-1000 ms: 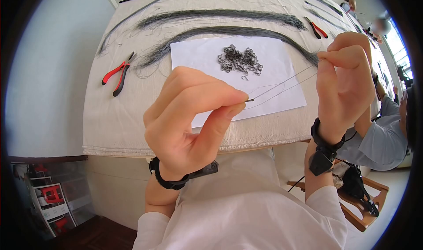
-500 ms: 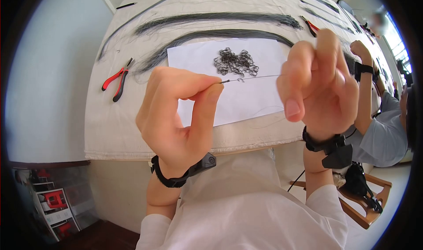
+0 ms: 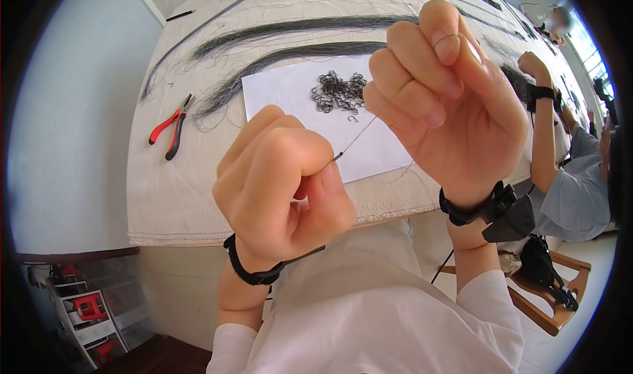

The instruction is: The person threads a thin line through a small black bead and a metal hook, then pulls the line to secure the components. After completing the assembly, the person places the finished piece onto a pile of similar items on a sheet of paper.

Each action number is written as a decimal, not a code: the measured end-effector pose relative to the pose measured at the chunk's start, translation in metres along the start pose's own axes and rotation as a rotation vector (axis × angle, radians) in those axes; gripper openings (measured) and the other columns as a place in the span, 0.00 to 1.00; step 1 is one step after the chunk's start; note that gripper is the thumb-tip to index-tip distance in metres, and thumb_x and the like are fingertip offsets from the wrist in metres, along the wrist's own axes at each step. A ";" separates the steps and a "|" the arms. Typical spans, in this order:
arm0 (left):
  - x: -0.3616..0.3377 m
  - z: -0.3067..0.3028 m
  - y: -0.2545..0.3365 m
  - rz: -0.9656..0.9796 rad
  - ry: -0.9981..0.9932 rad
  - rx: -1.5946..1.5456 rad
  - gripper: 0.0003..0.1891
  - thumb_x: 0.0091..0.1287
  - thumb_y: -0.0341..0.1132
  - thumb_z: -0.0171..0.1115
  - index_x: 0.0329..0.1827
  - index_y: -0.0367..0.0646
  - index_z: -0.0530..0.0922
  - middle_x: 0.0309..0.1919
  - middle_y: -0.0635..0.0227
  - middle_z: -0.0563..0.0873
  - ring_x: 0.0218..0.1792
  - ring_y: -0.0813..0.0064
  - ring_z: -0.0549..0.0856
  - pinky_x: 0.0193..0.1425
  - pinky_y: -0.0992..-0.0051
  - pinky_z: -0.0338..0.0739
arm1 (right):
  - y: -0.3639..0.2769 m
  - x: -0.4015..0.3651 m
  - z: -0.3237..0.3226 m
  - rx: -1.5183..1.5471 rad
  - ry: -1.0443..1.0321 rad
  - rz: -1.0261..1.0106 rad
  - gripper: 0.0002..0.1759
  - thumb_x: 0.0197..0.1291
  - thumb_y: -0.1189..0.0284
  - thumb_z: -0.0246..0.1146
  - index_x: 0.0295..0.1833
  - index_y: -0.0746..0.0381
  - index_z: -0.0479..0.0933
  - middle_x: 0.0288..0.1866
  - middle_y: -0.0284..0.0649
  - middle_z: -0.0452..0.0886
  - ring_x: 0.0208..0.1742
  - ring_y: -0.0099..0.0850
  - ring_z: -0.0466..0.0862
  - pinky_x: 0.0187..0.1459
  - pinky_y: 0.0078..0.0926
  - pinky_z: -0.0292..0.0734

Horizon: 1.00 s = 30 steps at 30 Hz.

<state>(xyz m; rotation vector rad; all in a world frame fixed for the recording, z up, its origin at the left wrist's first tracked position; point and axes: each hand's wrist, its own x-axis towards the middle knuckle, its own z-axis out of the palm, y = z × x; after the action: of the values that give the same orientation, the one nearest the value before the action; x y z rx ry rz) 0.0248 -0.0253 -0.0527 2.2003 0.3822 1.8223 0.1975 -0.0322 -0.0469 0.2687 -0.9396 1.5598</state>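
Observation:
My left hand [image 3: 280, 176] is closed in a pinch, with thumb and forefinger on a small dark fish hook [image 3: 338, 156]; most of the hook is hidden by the fingers. A thin fishing line [image 3: 360, 134] runs taut from it, up and right, to my right hand [image 3: 455, 103]. That hand is raised with its fingers curled, and the line passes behind them. A thin strand also crosses a fingertip at its top. Behind the hands, a heap of dark fish hooks [image 3: 336, 93] lies on a white paper sheet [image 3: 277, 97], with one loose hook [image 3: 353, 119] in front.
Red-and-black pliers [image 3: 175, 126] lie left on the cloth-covered table [image 3: 178, 206]. Long bundles of dark line [image 3: 290, 28] stretch across the back. At right, another person's raised arm [image 3: 544, 133] and a wooden chair [image 3: 560, 278] are visible.
My right hand has risen and its fingers have closed from a looser spread. My left hand has turned and dropped slightly, so the line now slants upward instead of lying nearly level.

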 end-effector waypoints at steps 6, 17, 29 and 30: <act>0.003 0.000 0.001 0.023 0.006 0.001 0.07 0.41 0.20 0.54 0.23 0.41 0.70 0.14 0.73 0.67 0.16 0.78 0.60 0.18 0.80 0.51 | -0.005 0.002 -0.003 -0.027 -0.062 -0.005 0.05 0.72 0.69 0.47 0.44 0.59 0.63 0.31 0.29 0.61 0.32 0.21 0.65 0.35 0.21 0.61; 0.003 0.003 0.002 0.060 0.035 -0.030 0.08 0.40 0.19 0.54 0.25 0.40 0.72 0.16 0.72 0.69 0.17 0.78 0.61 0.18 0.80 0.53 | -0.023 0.006 0.015 -0.250 -0.010 0.051 0.04 0.71 0.71 0.49 0.44 0.59 0.63 0.31 0.29 0.61 0.31 0.20 0.64 0.35 0.21 0.61; 0.009 -0.011 0.011 -0.656 -0.106 -0.705 0.05 0.68 0.29 0.49 0.35 0.38 0.71 0.23 0.75 0.71 0.23 0.87 0.65 0.27 0.85 0.59 | -0.100 0.003 0.029 -1.113 -0.568 -0.041 0.17 0.60 0.47 0.62 0.49 0.43 0.76 0.59 0.29 0.65 0.63 0.36 0.56 0.57 0.38 0.53; 0.010 -0.010 0.012 -0.650 -0.118 -0.692 0.05 0.68 0.29 0.49 0.36 0.38 0.71 0.24 0.74 0.72 0.24 0.87 0.67 0.28 0.85 0.59 | -0.103 0.005 0.029 -1.056 -0.604 -0.016 0.16 0.61 0.48 0.62 0.47 0.44 0.77 0.59 0.29 0.65 0.64 0.36 0.55 0.58 0.38 0.53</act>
<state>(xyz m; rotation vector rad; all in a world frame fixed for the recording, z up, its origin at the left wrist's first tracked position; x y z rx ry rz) 0.0175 -0.0327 -0.0377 1.4632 0.3228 1.2129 0.2806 -0.0557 0.0169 -0.0265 -2.0799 0.7790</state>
